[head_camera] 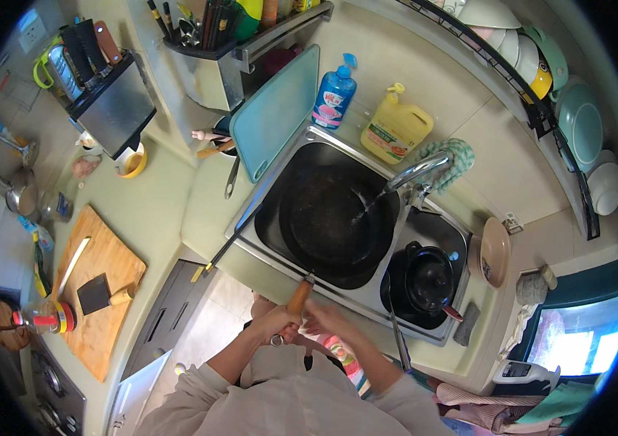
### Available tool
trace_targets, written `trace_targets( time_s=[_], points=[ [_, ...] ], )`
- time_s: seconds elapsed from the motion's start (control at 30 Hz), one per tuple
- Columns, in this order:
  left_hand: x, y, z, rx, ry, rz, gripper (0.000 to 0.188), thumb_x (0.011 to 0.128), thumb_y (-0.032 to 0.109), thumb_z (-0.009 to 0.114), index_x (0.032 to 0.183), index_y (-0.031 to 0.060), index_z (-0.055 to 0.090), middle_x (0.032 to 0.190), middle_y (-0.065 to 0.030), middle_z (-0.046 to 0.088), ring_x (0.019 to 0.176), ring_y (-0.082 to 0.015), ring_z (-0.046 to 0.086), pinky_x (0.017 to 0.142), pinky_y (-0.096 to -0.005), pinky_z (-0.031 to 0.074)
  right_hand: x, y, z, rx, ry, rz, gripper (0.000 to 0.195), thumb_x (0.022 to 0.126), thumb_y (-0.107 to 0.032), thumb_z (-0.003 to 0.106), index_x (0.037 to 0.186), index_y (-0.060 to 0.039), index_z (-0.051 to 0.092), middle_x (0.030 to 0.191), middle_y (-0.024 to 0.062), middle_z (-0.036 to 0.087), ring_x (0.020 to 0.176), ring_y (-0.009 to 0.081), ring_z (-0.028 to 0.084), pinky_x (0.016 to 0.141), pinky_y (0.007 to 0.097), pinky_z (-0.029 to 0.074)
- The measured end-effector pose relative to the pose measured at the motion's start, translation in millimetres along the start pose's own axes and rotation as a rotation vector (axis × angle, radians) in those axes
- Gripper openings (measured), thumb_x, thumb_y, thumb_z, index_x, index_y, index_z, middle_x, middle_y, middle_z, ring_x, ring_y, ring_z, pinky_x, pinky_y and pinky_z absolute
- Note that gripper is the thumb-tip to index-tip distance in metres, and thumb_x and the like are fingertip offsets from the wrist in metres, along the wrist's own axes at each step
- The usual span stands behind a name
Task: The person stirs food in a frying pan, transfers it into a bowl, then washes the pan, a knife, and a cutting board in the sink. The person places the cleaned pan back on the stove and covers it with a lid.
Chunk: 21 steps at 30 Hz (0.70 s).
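Observation:
My left hand grips the wooden handle of a black wok that lies in the larger sink basin. Beside the handle is my right hand, slightly blurred; whether it touches the handle is unclear. Water runs from the chrome faucet into the wok. In the smaller basin sits a black lidded pot. A pair of dark chopsticks lies across the sink's left rim, and a long metal utensil rests over its front edge.
A teal cutting board leans behind the sink's left side, near a blue pump bottle and a yellow detergent jug. On the left counter, a cleaver lies on a wooden board. A dish rack hangs at upper right.

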<state>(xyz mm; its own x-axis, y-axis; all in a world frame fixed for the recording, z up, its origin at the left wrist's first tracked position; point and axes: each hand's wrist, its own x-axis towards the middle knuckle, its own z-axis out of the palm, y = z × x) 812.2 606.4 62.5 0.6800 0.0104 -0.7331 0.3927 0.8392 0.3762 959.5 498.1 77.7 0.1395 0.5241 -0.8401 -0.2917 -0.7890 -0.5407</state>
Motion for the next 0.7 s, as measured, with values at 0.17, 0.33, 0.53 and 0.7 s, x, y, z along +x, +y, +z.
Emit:
trace_targets(
  time_s=[0.17,0.33,0.53,0.7],
  points=[
    [9,-8,-5,-0.077,-0.041,0.009,0.013,0.073,0.0,0.058,0.085,0.0014,0.053,0.055,-0.0031,0.047,0.039,-0.0095,0.045,0.033,-0.0233,0.033,46,21,63,0.854,-0.134,-0.202,0.03,0.087,-0.03,0.067,0.093,0.0001,0.065,0.085,0.013,0.067,0.065,0.015,0.064,0.055,0.0256,0.052],
    [9,-19,-1,0.076,0.041,0.118,0.007,0.075,0.005,0.058,0.072,0.0024,0.052,0.056,-0.0034,0.047,0.039,-0.0105,0.043,0.035,-0.0254,0.032,40,19,52,0.829,-0.244,-0.193,0.017,0.083,-0.015,0.066,0.089,0.0001,0.061,0.084,0.014,0.065,0.073,0.0196,0.064,0.061,0.0307,0.054],
    [-32,-14,40,0.087,0.006,0.219,0.015,0.077,0.009,0.057,0.064,0.0041,0.052,0.051,-0.0019,0.046,0.04,-0.0105,0.042,0.036,-0.0249,0.032,12,19,50,0.804,-0.11,-0.274,0.012,0.079,-0.007,0.065,0.086,-0.0026,0.056,0.082,0.0118,0.06,0.085,0.0274,0.063,0.072,0.0378,0.054],
    [-76,-27,57,0.099,-0.046,0.231,0.021,0.077,0.016,0.057,0.059,0.0058,0.051,0.051,-0.0032,0.047,0.04,-0.0109,0.043,0.037,-0.0259,0.034,-48,10,72,0.801,-0.125,-0.291,0.011,0.079,-0.007,0.064,0.086,-0.0034,0.056,0.084,0.0122,0.061,0.083,0.0258,0.064,0.071,0.0371,0.054]
  ],
)
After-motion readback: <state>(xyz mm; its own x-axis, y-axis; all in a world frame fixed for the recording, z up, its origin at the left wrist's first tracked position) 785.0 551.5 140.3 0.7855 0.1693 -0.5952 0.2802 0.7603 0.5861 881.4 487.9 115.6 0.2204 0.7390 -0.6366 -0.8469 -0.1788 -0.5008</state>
